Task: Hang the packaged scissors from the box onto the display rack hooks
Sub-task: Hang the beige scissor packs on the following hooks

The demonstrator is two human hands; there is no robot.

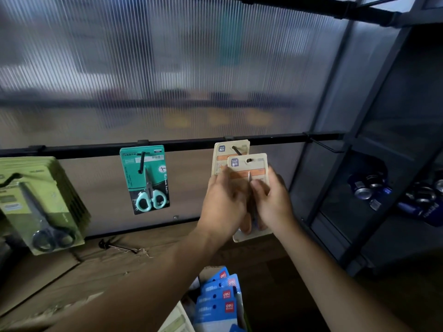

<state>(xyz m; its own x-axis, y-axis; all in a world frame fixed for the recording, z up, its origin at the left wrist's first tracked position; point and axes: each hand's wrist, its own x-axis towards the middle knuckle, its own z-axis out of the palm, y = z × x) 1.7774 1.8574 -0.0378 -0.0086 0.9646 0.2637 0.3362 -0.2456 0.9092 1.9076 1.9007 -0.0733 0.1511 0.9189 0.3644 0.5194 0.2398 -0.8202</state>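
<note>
Both my hands hold a beige packaged pair of scissors [249, 164] upright in front of the rack rail [191, 143]. My left hand [224, 207] grips its left side and my right hand [271, 202] pinches its right side. Its hang hole sits just off the tip of a black hook [237, 150]. That hook carries another beige pack [221, 152] right behind. Blue packaged scissors [218, 300] stand in the box at the bottom centre.
A teal scissors pack [146, 178] hangs on a hook to the left. A stack of green packs [40, 202] hangs at far left. A bare hook [323, 146] sticks out at the right. Cans [366, 190] lie on the dark shelving to the right. Flattened cardboard [72, 279] lies below.
</note>
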